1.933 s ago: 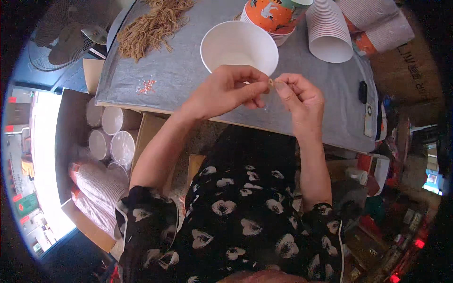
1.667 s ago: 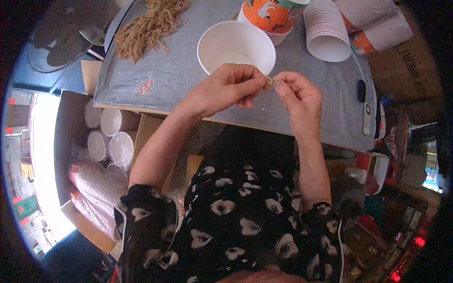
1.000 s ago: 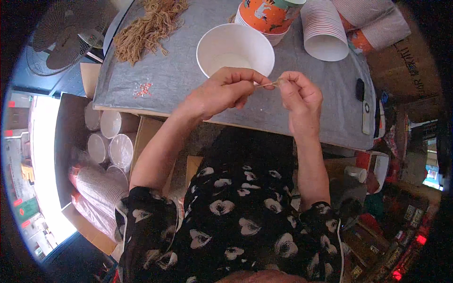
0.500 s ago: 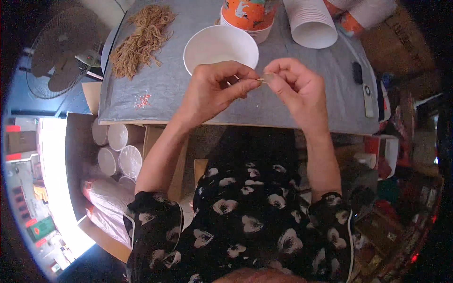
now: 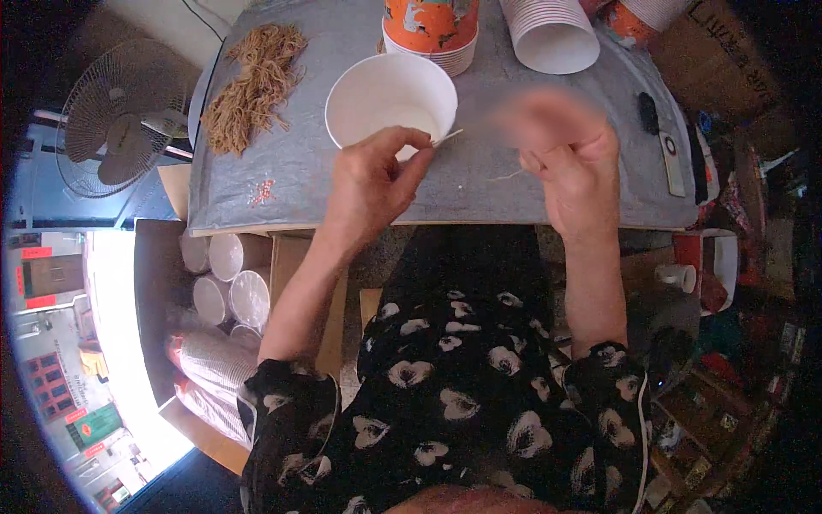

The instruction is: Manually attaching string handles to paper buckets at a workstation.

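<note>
Pinching a pale strand [image 5: 451,135] between thumb and forefinger, the left hand [image 5: 372,180] sits in front of the white tub [image 5: 342,98] in the head view, its fingertips overlapping the near rim; whether they touch it I cannot tell. The strand's free end points right, toward the right hand [image 5: 575,154]. The hands are apart, with bare desk [image 5: 479,201] showing between them. The right hand is raised over the desk, its upper fingers blurred, so I cannot tell how firmly they close; a thin thread [image 5: 509,177] sticks out leftward from under its curled lower fingers. Just behind the tub stand nested orange tubs [image 5: 432,24], and to their right a stack of white tubs [image 5: 552,34] lies with its mouth facing the person. A tangled brown twine bundle [image 5: 255,90] lies at the desk's far left, with small red bits [image 5: 261,192] nearer the front edge. On the right side, a black object [image 5: 648,113] lies beside a pale, narrow one [image 5: 673,164]. Left of the desk are a fan [image 5: 127,124] and, lower, a carton [image 5: 201,437] holding more tubs [image 5: 229,295].
</note>
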The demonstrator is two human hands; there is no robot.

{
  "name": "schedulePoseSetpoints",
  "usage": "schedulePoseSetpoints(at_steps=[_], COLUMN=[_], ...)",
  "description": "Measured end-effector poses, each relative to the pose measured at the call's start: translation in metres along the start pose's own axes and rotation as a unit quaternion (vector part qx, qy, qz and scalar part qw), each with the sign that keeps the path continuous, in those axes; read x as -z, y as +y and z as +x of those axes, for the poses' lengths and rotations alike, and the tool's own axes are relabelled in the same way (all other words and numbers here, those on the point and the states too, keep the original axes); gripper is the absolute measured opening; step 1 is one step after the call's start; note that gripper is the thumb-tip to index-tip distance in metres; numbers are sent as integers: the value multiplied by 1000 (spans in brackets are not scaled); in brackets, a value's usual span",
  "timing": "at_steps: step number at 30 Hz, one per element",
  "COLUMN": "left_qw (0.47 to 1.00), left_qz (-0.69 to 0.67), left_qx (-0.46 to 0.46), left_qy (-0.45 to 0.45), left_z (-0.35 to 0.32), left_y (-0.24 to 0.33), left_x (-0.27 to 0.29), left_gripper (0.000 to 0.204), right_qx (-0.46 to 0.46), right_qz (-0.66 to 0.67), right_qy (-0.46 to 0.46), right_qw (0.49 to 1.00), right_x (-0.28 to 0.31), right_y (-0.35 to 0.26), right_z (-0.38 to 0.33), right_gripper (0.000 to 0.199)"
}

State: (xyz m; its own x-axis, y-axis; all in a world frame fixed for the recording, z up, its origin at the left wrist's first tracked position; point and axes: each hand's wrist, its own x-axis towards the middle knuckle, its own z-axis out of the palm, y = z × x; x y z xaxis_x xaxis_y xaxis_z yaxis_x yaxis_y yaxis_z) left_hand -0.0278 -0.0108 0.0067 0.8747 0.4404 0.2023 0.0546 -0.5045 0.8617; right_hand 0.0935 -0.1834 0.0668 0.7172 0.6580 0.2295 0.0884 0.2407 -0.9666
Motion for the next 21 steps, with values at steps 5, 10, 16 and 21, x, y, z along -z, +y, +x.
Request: schedulePoseSetpoints(at_steps=[5,10,16,21], left_qw=[992,964,951,973], left_qz=[108,218,244,-228], left_qx=[-47,-77,-75,30], left_qy=[52,133,172,-38], left_z=[-5,-6,-1,-13], left_y=[-2,-12,-13,25], left_x=[-11,-8,-22,-62], left_gripper=[9,14,19,32], right_qx=[48,53,14,-11], right_qz=[34,183,270,305], right_qy=[33,63,76,60], right_qw=[998,980,960,950], right_x=[6,21,31,24], right_y=[-10,-3,15,46], right_z=[-11,-14,-14,-15], right_gripper=[15,15,20,18])
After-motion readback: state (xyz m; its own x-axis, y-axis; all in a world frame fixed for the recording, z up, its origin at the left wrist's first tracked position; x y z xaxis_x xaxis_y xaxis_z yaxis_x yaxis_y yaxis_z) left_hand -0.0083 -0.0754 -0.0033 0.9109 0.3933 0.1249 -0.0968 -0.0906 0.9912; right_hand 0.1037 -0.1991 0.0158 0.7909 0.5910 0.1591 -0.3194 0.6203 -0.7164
